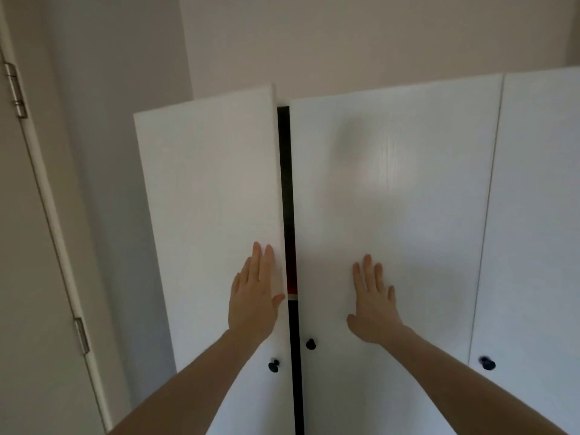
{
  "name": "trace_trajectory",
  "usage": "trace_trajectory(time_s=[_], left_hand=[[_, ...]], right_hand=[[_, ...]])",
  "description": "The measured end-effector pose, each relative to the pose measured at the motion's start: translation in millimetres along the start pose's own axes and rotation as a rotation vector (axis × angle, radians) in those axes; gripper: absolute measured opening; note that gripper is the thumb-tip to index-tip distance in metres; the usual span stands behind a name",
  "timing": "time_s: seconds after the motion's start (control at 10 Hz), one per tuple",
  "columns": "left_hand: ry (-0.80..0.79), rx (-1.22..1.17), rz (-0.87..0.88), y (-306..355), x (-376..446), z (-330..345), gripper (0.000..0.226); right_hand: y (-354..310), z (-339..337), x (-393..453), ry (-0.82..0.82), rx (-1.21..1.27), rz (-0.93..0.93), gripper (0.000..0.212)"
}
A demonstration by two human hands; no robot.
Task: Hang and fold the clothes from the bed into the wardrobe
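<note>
Basically, wardrobe filled the frame: three white doors, wall behind, room door with hinges at the far left. No bed or clothes in view, except a red strip visible through the gap, likely a garment already inside; couldn't tell more.

Left door stood slightly ajar, free edge proud of the middle door, dark gap between them running top to bottom. Right door sat flush.

Left hand lay flat on the left door just beside its free edge, fingers straight and together, thumb tip at the edge. Right hand lay flat on the middle door, fingers straight and slightly spread. Neither gripped anything.

Judged step: doors at the end of a swing, most likely being pressed closed, so near the task's end; opening not ruled out.

Next move, if closing: push left door flush, keeping the thumb clear of the gap.

Room: left door had free swing space toward the wall. Three black knobs, left, middle, right, all sat below the hands, untouched.
</note>
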State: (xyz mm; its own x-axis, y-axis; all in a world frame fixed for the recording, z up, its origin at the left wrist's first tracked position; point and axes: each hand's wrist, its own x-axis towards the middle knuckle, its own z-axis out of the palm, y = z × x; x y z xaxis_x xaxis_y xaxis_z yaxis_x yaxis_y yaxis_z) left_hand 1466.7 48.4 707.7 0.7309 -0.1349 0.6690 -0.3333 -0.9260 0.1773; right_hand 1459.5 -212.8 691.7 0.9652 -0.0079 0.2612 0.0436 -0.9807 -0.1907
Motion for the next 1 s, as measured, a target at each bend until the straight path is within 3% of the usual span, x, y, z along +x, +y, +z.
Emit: trace_trajectory(time_s=[0.4,0.6,0.8,0.9,1.0], left_hand=[[-0.410,0.186,-0.053,2.0,28.1,16.4,0.107],[-0.540,0.194,-0.017,0.8,39.7,1.8,0.106],[-0.448,0.072,0.124,-5.2,22.6,-35.8,0.099],[-0.345,-0.035,0.222,-18.5,-0.6,-66.5,0.098],[-0.284,-0.129,0.259,-29.7,-18.1,-110.9,0.094]], right_hand=[[1.2,1.6,4.1,0.014,-0.026,-0.005,0.118],[-3.9,-4.4,1.0,0.059,0.111,0.028,0.112],[-23.7,-24.4,-36.0,0.174,0.497,0.038,0.098],[-39.3,-48.2,-66.7,0.254,0.561,-0.043,0.072],[-65.3,-80.6,-105.2,0.229,0.668,-0.108,0.052]])
